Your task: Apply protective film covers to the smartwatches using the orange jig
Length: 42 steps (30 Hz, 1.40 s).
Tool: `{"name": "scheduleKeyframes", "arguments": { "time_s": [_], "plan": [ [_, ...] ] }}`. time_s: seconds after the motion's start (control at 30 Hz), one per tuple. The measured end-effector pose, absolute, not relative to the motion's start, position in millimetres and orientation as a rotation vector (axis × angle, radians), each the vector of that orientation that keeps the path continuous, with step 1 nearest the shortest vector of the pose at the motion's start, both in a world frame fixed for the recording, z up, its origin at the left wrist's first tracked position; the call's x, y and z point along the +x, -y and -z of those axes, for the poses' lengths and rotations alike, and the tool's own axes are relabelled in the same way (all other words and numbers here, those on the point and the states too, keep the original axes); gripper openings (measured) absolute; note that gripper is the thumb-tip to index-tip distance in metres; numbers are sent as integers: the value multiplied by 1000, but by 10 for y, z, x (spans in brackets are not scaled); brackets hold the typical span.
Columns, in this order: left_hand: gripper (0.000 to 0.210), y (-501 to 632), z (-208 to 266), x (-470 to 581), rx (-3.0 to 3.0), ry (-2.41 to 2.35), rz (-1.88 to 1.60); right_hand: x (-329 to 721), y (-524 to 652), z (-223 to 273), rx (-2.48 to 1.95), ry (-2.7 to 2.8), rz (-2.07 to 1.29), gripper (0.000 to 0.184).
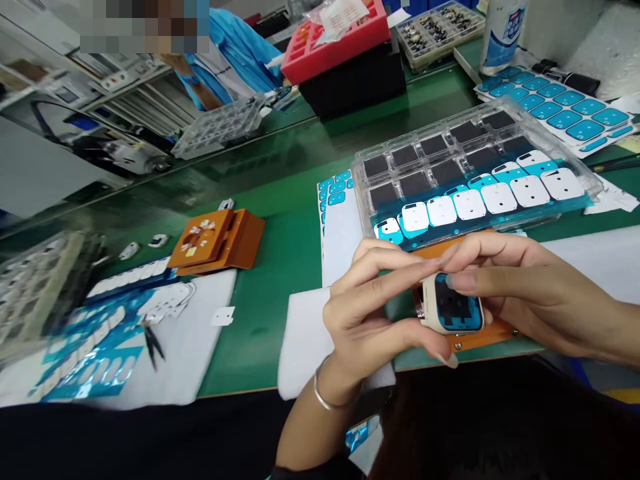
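Hands (365,300) (545,293) round watch (453,303), tray (561,137) of squares (433,145)

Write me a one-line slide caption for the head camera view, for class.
Left hand and right hand hold a small cream-framed device at a green workbench, near a clear plastic tray.

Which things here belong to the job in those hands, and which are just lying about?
Likely in the job:
- small watch-like case, held in both hands' fingers
- orange plate beneath it
- perhaps the white rounded pieces

Seemingly lying about:
- bottle
- red tray
- dark tool
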<state>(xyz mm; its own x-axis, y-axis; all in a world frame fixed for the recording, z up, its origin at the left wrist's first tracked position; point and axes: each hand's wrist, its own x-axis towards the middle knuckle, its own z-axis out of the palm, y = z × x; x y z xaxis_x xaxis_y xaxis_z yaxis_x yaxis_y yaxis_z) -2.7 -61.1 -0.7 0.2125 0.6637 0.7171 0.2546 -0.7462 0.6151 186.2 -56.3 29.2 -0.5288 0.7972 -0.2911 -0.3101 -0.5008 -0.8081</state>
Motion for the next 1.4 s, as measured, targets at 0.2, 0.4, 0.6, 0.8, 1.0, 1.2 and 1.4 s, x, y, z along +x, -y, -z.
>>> {"name": "scheduleKeyframes", "arguments": {
  "time_s": [0.2,0.4,0.6,0.8,1.0,1.2,1.4],
  "plan": [
    [47,609,-3,-26,2197,-881,-1529,1853,564,-315,-838,960,-2085,25],
    [42,640,-28,-7,2223,-943,-1526,1849,572,-314,-825,951,-2087,24],
    [42,636,-33,-18,2256,-925,-1524,1855,575,-303,-798,947,-2080,21],
    [44,631,-47,-24,2290,-919,-1504,1861,583,-303,-801,943,-2096,21],
    [49,582,-27,-52,2293,-782,-1513,1892,564,-310,-780,920,-2178,21],
    [54,498,69,-75,2095,-646,-1547,1971,541,-293,-624,1070,-2110,23],
    [52,429,123,-55,1978,-566,-1484,2025,510,-318,-692,1141,-2018,19]
  ]
}}
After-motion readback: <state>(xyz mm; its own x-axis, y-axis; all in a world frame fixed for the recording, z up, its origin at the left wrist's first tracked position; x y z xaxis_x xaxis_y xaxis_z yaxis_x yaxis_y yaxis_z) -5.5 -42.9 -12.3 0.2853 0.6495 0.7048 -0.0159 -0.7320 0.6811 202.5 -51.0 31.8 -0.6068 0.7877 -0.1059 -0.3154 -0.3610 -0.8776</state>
